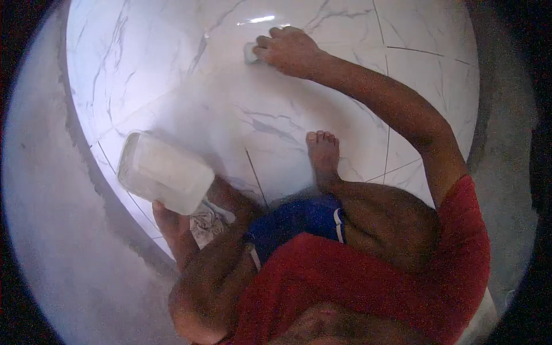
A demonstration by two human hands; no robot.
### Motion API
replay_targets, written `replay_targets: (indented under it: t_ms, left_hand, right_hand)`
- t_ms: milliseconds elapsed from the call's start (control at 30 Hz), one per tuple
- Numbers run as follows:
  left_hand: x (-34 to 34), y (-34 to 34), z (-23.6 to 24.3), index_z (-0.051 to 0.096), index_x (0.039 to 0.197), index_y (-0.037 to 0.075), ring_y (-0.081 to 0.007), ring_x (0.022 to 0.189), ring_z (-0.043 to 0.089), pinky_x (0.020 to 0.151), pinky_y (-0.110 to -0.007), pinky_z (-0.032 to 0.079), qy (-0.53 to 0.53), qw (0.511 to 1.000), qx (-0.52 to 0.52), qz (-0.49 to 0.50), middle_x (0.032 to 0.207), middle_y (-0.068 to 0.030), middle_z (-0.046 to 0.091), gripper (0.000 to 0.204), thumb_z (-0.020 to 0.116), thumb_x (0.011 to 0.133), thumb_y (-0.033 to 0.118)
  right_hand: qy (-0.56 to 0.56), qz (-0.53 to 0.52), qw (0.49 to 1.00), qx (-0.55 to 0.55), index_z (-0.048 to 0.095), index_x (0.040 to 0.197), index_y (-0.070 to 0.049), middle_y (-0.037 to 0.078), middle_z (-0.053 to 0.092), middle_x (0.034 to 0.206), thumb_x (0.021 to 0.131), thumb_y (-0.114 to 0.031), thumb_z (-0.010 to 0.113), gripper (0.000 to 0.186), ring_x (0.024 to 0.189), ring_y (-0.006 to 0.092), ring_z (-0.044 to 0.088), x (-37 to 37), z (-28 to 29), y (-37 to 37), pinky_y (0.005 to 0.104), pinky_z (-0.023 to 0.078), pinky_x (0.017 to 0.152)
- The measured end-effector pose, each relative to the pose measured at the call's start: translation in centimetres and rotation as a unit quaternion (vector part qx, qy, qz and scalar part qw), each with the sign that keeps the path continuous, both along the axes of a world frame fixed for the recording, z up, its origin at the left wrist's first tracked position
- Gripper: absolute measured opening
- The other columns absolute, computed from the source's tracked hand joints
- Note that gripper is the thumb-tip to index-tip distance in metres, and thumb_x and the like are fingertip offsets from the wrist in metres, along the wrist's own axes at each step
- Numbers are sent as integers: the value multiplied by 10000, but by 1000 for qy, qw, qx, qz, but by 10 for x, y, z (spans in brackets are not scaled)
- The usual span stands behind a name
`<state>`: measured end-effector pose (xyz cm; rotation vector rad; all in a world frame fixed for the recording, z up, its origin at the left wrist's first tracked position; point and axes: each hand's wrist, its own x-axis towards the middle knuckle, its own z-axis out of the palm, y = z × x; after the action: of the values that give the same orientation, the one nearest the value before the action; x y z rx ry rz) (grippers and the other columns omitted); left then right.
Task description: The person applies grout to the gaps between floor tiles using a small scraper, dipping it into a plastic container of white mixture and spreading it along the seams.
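Head view, right hand [289, 50] outstretched, pressing pale pad [250, 53] on marble floor [172, 75]

Grey-veined white floor tiles [172, 69], seemingly whitish container [164, 172]

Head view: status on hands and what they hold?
Right hand pressing a small pale pad on the marble floor tile. Left hand gripping a white plastic container. Bare foot nearby, clear.

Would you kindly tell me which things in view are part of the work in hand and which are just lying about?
In use:
- small pale pad pressed on the floor under the right hand
- translucent white plastic tub held by the left hand
- white marble-patterned floor tiles

Lying about:
- crumpled patterned cloth beside the left hand
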<state>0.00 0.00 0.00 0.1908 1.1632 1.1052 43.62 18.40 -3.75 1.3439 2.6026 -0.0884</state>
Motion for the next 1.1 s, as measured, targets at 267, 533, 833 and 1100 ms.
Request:
replay_targets:
  t_ms: [267,533,833,1100]
  left_hand:
    - [-13,-2,0,366,1459,14,-364,1303,494,1084,-558,438,-47,998,34,-30,1440,-187,476,761,704,878,370]
    - [-2,-2,7,366,1457,3,-367,1291,504,1090,-546,439,0,1000,23,-13,1437,-187,477,782,726,862,361]
    - [-13,-1,-5,366,1454,4,-354,1284,511,1083,-531,447,226,962,57,-145,1437,-193,473,762,708,881,373]
    - [-25,-10,-20,366,1463,29,-355,1293,496,1084,-517,447,235,954,60,-177,1461,-184,452,706,636,932,407]
  right_hand:
    - [17,46,999,22,686,992,-52,88,637,995,879,-134,607,161,976,249,649,-58,-8,26,395,579,775]
    - [-10,25,1000,-7,654,1084,-84,62,621,1087,876,-134,615,218,1026,229,629,-10,-10,4,383,561,835]
    - [-102,-38,994,0,619,1219,-193,-20,598,1253,842,-184,684,382,1072,217,602,130,-12,-46,382,538,885]
    - [-127,-99,987,23,630,1222,-243,-43,597,1228,847,-140,658,390,1053,223,608,235,-10,-82,398,535,868]
